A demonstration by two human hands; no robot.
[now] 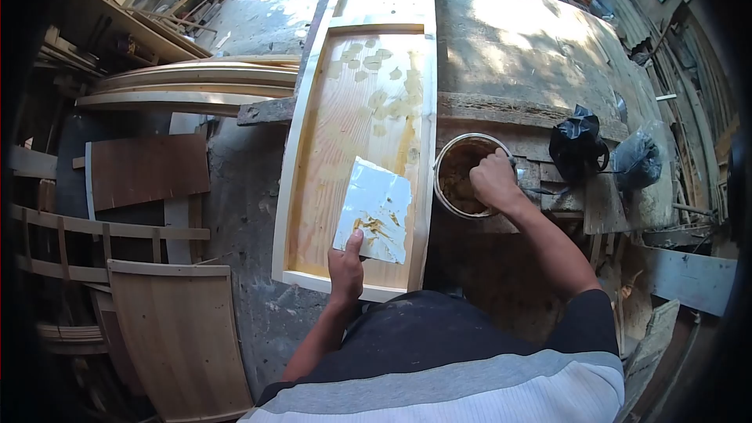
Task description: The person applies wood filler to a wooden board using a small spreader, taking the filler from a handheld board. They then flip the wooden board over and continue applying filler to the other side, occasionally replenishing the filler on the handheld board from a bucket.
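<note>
My left hand (347, 266) holds a white flat board (374, 202) by its lower left corner, thumb on top. Brown paste is smeared on the board's lower half. It is held over a framed wooden panel (329, 149), whose surface carries several filler-coloured patches near the top and right. My right hand (495, 180) is closed over the right side of an open round can (439, 188) that has brown paste inside. What its fingers grip is hidden; a dark handle-like piece shows beside the knuckles.
A black plastic bag (578, 146) and a clear bag (638, 160) lie right of the can on the plank bench (533, 55). Long boards (196, 76) extend left of the panel. Wooden panels (176, 329) and a slatted frame stand at lower left.
</note>
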